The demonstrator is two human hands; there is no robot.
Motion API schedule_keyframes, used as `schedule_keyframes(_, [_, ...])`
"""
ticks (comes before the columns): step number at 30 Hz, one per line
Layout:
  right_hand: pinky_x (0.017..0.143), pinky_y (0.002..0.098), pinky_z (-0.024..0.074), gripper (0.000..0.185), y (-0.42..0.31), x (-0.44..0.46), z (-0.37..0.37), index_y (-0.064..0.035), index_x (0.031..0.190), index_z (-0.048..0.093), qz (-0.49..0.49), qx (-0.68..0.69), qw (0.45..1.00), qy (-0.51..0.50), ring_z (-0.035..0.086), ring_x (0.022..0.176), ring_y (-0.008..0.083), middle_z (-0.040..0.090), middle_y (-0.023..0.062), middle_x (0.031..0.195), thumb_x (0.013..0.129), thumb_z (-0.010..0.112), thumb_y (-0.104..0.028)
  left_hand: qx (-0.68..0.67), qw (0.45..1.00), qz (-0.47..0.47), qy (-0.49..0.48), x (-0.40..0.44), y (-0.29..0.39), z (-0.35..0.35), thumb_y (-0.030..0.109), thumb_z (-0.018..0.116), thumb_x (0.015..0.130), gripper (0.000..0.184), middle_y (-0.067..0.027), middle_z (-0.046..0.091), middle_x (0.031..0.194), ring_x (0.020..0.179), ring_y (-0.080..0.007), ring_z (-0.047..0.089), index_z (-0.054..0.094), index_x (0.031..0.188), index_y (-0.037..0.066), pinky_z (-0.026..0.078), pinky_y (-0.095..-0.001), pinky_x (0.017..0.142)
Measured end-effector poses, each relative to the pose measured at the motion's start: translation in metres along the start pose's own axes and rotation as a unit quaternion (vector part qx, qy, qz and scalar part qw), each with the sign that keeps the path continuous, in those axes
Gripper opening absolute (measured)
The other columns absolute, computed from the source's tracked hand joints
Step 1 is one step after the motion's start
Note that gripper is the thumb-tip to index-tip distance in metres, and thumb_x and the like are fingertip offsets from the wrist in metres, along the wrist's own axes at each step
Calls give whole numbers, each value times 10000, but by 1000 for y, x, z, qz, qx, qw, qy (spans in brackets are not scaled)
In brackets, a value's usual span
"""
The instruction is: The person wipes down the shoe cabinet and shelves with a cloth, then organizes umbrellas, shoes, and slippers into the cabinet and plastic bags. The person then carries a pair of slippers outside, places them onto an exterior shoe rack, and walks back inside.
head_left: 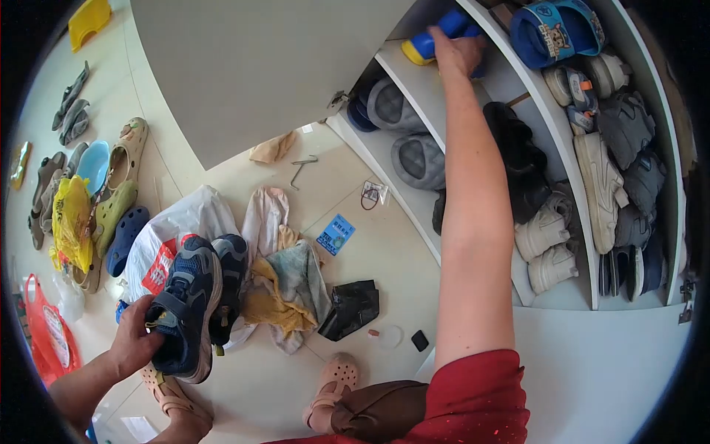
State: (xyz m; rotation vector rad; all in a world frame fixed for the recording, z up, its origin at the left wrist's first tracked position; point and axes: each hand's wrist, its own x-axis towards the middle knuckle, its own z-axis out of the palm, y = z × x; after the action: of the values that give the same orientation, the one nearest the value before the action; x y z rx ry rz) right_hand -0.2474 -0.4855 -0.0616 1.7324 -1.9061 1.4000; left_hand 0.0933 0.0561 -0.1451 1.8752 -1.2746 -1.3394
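Note:
My left hand (137, 333) grips the heel of a dark blue sneaker (191, 296) with a strap and a pale sole. Its mate (231, 277) hangs close beside it; how that one is held is hidden. My right arm reaches into the shoe cabinet, where my right hand (457, 55) is closed over blue-and-yellow footwear (421, 48) on a shelf. My fingers partly cover it, so its exact kind is unclear. Grey slippers (392, 103) lie on the shelf nearby, and black shoes (514, 155) sit beneath my forearm.
A cabinet door (244, 66) stands open at upper left. More shoes, including white sneakers (599, 185) and a blue slide (555, 33), fill the right shelves. On the floor lie clogs (127, 240), a white plastic bag (196, 211), rags (296, 277) and a black bag (353, 307).

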Motion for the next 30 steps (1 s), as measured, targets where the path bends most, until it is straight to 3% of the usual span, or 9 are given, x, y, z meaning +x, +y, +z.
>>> schedule_keyframes(3, [876,429,501,581,51,31,-2,61,1116,581,-17,40,999,3,651,934,340,657,197,1043,700,749,-308,58,998,7,16,-1,-7,-2,2,596,647,474,-209,621,1003,981,-328,608,540,1115,-44,466,-365,871])
schedule_keyframes(4, [915,445,479,490,79,33,-2,45,1122,604,21,200,979,2,614,1072,364,641,238,1116,707,696,-199,46,999,11,17,-1,-7,-2,4,597,647,472,-208,620,1002,982,-331,605,542,1114,-41,466,-367,872])
schedule_keyframes(7, [833,348,505,398,63,-11,-81,15,1087,591,225,444,866,-53,622,932,249,634,109,1067,693,623,-34,32,999,20,20,0,-4,-9,12,601,649,469,-209,616,999,985,-337,599,543,1112,-34,464,-373,875])
schedule_keyframes(8, [861,327,484,373,84,-13,-89,28,1063,573,145,521,838,-78,604,970,239,618,110,1082,693,601,-4,36,999,24,20,2,-6,-10,14,604,649,470,-209,614,998,985,-337,598,542,1113,-33,464,-375,876])
schedule_keyframes(12, [907,330,477,332,75,-52,-153,28,1042,555,178,556,793,-174,606,979,231,620,109,1036,714,519,59,75,995,57,11,15,-6,-14,20,611,650,479,-212,607,1000,978,-337,598,535,1121,-27,464,-380,874])
schedule_keyframes(18, [936,350,475,372,68,-82,-192,36,1065,552,123,584,736,-318,606,996,236,627,127,1051,703,478,84,137,986,83,-41,24,21,-10,30,599,666,454,-228,580,1025,1028,-381,558,520,1111,-18,450,-413,905])
schedule_keyframes(22, [904,292,440,382,44,-95,-207,24,1022,542,136,594,723,-326,577,946,201,597,92,988,659,450,98,189,973,115,-67,37,-6,1,29,597,680,453,-233,588,1036,1034,-380,572,519,1123,-26,460,-406,911])
schedule_keyframes(27, [931,303,421,417,35,-108,-215,14,979,573,133,595,708,-357,568,982,232,600,118,1018,583,461,84,202,966,55,-153,46,-16,5,46,673,653,551,-215,599,1033,1023,-361,591,510,1176,-9,491,-407,868])
schedule_keyframes(30, [953,312,409,431,28,-125,-211,10,959,591,132,580,706,-384,563,1017,248,604,142,1054,548,472,63,292,929,60,-219,49,-4,-5,54,677,659,619,-212,572,1091,1051,-361,580,456,1235,8,486,-415,875])
